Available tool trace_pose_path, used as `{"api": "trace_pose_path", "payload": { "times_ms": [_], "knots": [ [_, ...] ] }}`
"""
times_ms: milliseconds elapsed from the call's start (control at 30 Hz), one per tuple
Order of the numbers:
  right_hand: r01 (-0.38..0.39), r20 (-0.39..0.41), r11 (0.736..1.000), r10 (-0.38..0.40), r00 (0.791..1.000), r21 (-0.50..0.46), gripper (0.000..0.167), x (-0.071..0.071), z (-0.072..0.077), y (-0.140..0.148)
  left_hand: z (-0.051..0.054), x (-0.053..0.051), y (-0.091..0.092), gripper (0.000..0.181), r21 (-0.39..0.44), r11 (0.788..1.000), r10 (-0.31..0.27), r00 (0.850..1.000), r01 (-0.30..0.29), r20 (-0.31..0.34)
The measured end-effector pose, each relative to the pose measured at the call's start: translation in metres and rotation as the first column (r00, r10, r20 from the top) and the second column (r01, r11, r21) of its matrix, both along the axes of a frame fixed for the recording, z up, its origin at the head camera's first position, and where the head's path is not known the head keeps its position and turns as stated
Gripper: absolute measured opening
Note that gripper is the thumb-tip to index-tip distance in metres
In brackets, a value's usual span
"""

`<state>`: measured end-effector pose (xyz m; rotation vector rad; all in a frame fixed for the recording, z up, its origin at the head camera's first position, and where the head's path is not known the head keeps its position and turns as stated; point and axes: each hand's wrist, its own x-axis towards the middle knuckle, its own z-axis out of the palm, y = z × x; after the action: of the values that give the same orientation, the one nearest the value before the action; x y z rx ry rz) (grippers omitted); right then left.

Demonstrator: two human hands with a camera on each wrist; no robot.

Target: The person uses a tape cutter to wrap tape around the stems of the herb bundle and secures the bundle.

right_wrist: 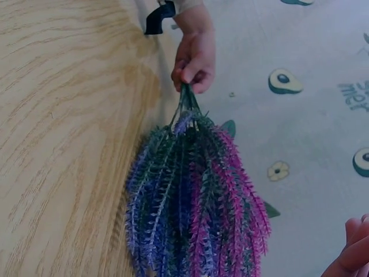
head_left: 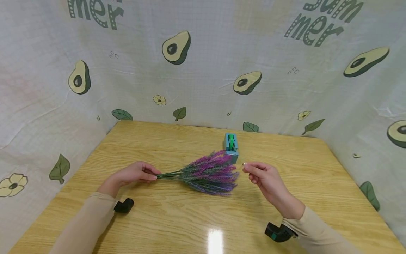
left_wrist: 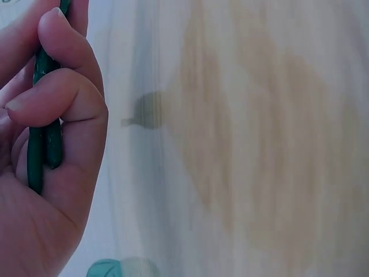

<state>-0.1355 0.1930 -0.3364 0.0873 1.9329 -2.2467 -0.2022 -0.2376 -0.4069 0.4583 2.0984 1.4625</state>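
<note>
My left hand (head_left: 136,173) grips the green stems of a bunch of artificial lavender (head_left: 209,173), with purple and violet heads pointing right. Close up in the left wrist view, the fingers curl round the dark green stem ends (left_wrist: 36,153). Just beyond the flower tips, my right hand (head_left: 269,180) has thumb and index finger pinched together. A tiny shiny, clear bit that looks like tape (head_left: 244,164) shows at those fingertips. Only part of that hand (right_wrist: 351,254) enters the right wrist view.
Behind the flower tips stands a blue tape dispenser (head_left: 232,158) with a green roll (head_left: 231,141), its front partly overlapped by the flowers. The wooden table (head_left: 165,225) meets a hanging cloth (head_left: 209,95) printed with avocados at its back and sides.
</note>
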Motion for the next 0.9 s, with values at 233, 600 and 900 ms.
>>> {"api": "trace_pose_path", "payload": {
  "times_ms": [233, 600, 900],
  "knots": [
    [-0.004, -0.014, 1.000, 0.004, 1.000, -0.024, 0.013, -0.002, 0.002, 0.000, 0.001, 0.001, 0.013, 0.033, -0.011, 0.999, -0.042, 0.999, 0.042, -0.008],
    [-0.007, -0.019, 1.000, 0.007, 1.000, -0.013, 0.014, -0.002, 0.006, 0.001, -0.001, -0.005, 0.058, 0.027, -0.020, 0.995, -0.096, 0.995, 0.095, -0.040],
    [0.014, 0.013, 1.000, -0.014, 1.000, -0.023, 0.015, -0.003, 0.008, 0.000, -0.004, -0.013, 0.108, 0.017, 0.043, 0.995, -0.088, 0.996, 0.087, 0.029]
  ]
}}
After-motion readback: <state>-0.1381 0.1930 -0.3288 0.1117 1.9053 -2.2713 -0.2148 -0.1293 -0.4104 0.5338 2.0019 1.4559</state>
